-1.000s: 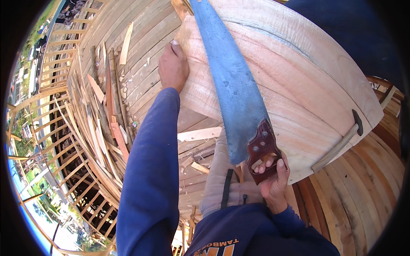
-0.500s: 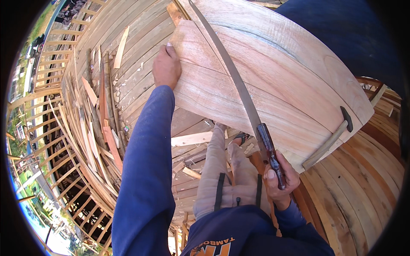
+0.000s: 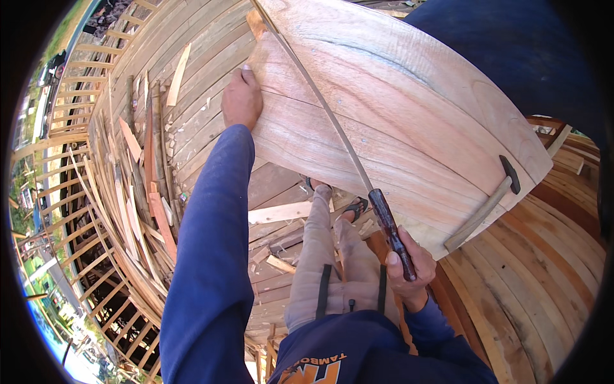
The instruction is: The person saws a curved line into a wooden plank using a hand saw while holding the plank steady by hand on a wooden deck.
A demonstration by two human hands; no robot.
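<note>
Planked floor point(image 3: 204, 51) spreads to the left of the panel point(image 3: 409, 128), with wood scraps point(image 3: 162, 217) piled further left and a slatted frame point(image 3: 70, 137) past them. Dark blue cloth point(image 3: 511, 57) fills the space beyond the panel's upper right edge.

Sawing seems to be the step in hand. The saw point(image 3: 356, 159) slants over the panel, its blade seen edge-on, running up toward the panel's upper left end; whether the teeth touch the wood, I cannot tell. Its handle hangs just past the panel's near edge, and the right hand point(image 3: 414, 262) has its fingers wrapped around it. The left hand point(image 3: 243, 99) is closed on the panel's left edge, most of its fingers hidden from view. A hammer point(image 3: 476, 214) lies on the panel's right end.

A stroke from here would call for a firm left hand, a steady blade angle and the holding fingers well clear of the teeth.
</note>
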